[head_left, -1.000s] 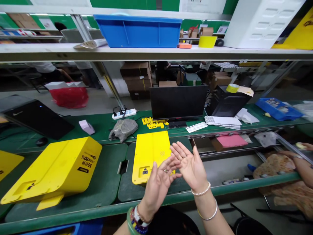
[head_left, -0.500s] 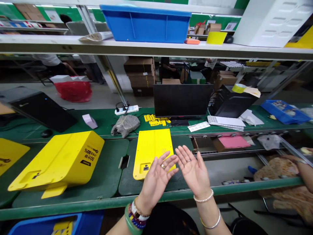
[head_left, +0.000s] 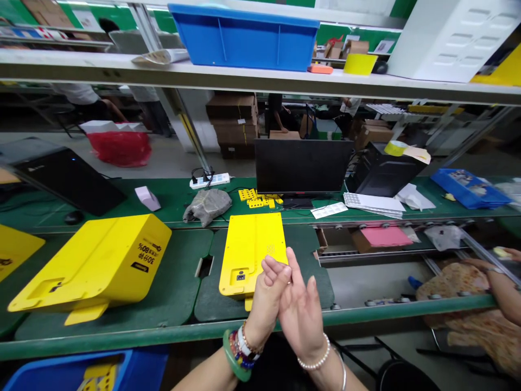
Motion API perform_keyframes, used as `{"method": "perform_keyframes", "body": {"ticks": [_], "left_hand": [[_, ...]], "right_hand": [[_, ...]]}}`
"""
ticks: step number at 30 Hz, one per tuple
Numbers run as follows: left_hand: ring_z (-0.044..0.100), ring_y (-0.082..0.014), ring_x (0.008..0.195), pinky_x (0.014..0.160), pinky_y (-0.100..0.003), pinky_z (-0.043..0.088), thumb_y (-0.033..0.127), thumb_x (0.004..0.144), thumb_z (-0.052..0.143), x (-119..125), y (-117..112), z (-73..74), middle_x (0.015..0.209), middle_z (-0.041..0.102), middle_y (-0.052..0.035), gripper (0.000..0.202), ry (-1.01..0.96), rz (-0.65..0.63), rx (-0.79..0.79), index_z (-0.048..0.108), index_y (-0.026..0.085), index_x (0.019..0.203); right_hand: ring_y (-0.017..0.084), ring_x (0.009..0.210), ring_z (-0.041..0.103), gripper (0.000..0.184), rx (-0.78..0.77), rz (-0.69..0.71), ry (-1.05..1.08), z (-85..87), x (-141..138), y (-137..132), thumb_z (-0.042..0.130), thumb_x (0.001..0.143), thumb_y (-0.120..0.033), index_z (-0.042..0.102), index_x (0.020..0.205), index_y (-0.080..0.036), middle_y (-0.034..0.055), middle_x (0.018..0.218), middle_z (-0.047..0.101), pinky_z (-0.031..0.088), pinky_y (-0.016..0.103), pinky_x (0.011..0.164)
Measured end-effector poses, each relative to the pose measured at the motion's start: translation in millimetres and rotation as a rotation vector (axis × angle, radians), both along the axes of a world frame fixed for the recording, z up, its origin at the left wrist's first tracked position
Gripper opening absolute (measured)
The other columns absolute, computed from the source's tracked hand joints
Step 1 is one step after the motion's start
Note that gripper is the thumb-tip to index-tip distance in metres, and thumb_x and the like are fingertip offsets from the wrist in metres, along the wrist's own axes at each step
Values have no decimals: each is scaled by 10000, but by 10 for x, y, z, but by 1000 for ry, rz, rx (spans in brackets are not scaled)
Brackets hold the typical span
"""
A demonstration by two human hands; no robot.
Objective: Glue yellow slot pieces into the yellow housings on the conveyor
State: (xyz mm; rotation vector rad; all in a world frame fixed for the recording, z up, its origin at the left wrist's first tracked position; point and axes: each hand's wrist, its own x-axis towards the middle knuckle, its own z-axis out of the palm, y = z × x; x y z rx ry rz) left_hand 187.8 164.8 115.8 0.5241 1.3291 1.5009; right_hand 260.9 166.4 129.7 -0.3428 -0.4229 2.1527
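Observation:
My two hands meet palm to palm over the near edge of the green conveyor belt (head_left: 175,293). My left hand (head_left: 266,296) has its fingers curled against the palm of my right hand (head_left: 302,312), and nothing shows inside them. The right hand's fingers stretch upward, its back toward me. Just beyond the hands a flat yellow panel (head_left: 249,247) lies on a dark green pallet (head_left: 315,271). Neither hand touches the panel.
A large yellow housing (head_left: 101,260) lies on its side at the left. Behind are a black monitor (head_left: 303,165), a power strip (head_left: 209,181) and small yellow parts (head_left: 254,198). A blue bin (head_left: 244,41) sits on the shelf above. Another person's arm (head_left: 500,274) reaches in at the right.
My hands were open and slightly apart with palms facing each other. They have come together, and the left fingers have curled onto the right palm.

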Motion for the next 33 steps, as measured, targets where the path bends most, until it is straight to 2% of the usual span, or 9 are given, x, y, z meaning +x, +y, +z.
{"method": "perform_keyframes", "body": {"ticks": [4, 9, 12, 15, 17, 20, 25, 29, 33], "left_hand": [[573, -268, 1180, 1034, -398, 428, 532, 867, 546, -31, 17, 31, 1183, 671, -116, 407, -25, 123, 5, 683, 185, 1029], [517, -330, 1260, 1055, -457, 422, 394, 752, 737, 122, -132, -64, 1349, 587, -131, 523, -25, -271, 49, 627, 204, 1227], [455, -291, 1330, 1101, -426, 373, 486, 853, 597, 129, -159, -217, 1423, 515, -146, 544, -1, -106, -36, 558, 189, 1306], [474, -260, 1316, 1055, -400, 424, 572, 944, 302, -124, -142, -397, 1389, 542, -154, 578, 94, -64, -94, 600, 164, 1227], [607, -269, 1137, 934, -419, 507, 555, 960, 194, -416, -186, -528, 1206, 656, -162, 620, 345, -222, -131, 649, 151, 1080], [591, -299, 1112, 999, -479, 435, 436, 904, 486, -862, -364, -751, 1137, 672, -134, 349, 929, -316, -210, 636, 167, 1068], [522, -353, 1178, 1028, -531, 365, 188, 784, 656, -1246, -542, -1062, 1245, 613, -176, 472, 1661, -742, -278, 567, 135, 1244], [594, -331, 1059, 973, -513, 403, 167, 803, 631, -1325, -383, -1124, 1123, 667, -156, 305, 1734, -880, -232, 630, 143, 1107], [638, -287, 983, 934, -456, 447, 247, 791, 666, -1382, -188, -1020, 1046, 701, -99, 204, 1721, -989, -146, 657, 189, 986]], "right_hand": [[236, 1381, 400, 659, -11, 20, 4, 27, 20, 50, 453, 847, -687, 478, 1384, -306, 61, 1457, 497, 164, 479, 1194], [264, 1354, 440, 685, -26, -46, -35, 74, 78, 142, 308, 885, -707, 437, 1413, -291, 95, 1436, 517, 204, 513, 1171], [249, 1393, 381, 620, 86, -26, -165, -27, 60, 22, 500, 861, -639, 478, 1384, -306, 55, 1515, 420, 247, 455, 1173], [214, 1269, 525, 487, 167, -37, -405, -222, 123, 5, 745, 775, -417, 618, 1223, -274, 60, 1374, 582, 380, 360, 1100], [165, 879, 686, 290, 122, -117, -564, -391, 255, 146, 777, 752, -368, 688, 991, -229, 34, 912, 750, 531, 297, 853], [62, 389, 440, 300, -19, -242, -672, -701, 517, 483, 747, 766, -447, 598, 685, -199, -95, 401, 446, 374, 180, 419], [44, 346, 296, 604, -175, -192, -683, -1263, 681, 748, 710, 716, -593, 292, 487, -221, -109, 366, 277, 243, 190, 363], [81, 482, 503, 517, -209, -116, -725, -1626, 541, 642, 896, 464, -465, 469, 591, -201, -75, 477, 493, 361, 189, 460], [74, 410, 436, 542, -217, -83, -749, -1859, 465, 544, 855, 454, -567, 591, 728, -181, -117, 381, 387, 298, 191, 439]]}}
